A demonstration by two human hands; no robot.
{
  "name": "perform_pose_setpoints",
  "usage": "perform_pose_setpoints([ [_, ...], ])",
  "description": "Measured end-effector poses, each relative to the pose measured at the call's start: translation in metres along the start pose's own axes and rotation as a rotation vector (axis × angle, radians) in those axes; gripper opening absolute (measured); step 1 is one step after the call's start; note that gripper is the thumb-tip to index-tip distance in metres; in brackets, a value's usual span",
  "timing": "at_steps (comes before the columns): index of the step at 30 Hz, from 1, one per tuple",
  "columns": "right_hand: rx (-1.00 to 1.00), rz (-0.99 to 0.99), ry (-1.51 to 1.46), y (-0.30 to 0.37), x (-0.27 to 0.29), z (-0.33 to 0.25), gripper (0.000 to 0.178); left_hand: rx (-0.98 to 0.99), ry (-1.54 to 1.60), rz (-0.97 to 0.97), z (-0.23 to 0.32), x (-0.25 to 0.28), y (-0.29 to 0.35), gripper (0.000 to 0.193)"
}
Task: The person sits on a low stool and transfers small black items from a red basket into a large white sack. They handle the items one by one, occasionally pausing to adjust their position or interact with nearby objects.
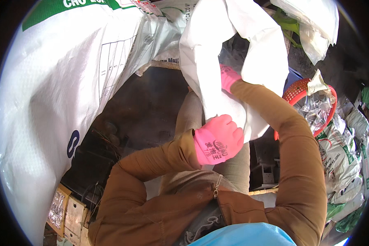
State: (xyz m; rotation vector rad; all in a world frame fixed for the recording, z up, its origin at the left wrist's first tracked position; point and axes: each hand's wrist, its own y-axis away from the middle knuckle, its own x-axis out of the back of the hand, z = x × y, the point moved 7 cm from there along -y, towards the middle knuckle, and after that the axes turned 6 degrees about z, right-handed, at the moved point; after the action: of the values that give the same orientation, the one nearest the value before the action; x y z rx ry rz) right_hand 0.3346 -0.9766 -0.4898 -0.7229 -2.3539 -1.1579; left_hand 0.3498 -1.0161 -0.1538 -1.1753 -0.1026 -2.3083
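Light blue cloth point(246, 236) lay nearest, at lower edge. Huge white sack point(57, 94) filled left side. Smaller white bag point(267, 57) stood ahead of lap, between knees, long axis running away from body, gap in its upper part. Red basket point(333, 104) sat to its right. Left hand point(219, 139) closed in fist, apparently gripping bag's near edge. Right hand point(228, 78) lay farther out, nearer gap, reaching into it; fingers hidden, grip could not be told.
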Motion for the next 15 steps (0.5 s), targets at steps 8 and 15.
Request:
perform_pose_setpoints([
  [8, -0.324, -0.302, 0.185, -0.038, -0.05, 0.027, 0.069, 0.062, 0.112, -0.17, 0.0, -0.007, 0.0, 0.038],
  [15, -0.59, 0.109, 0.241, 0.166, 0.255, 0.054, 0.062, 0.521, -0.267, 0.725, -0.086, 0.104, -0.036, 0.067],
])
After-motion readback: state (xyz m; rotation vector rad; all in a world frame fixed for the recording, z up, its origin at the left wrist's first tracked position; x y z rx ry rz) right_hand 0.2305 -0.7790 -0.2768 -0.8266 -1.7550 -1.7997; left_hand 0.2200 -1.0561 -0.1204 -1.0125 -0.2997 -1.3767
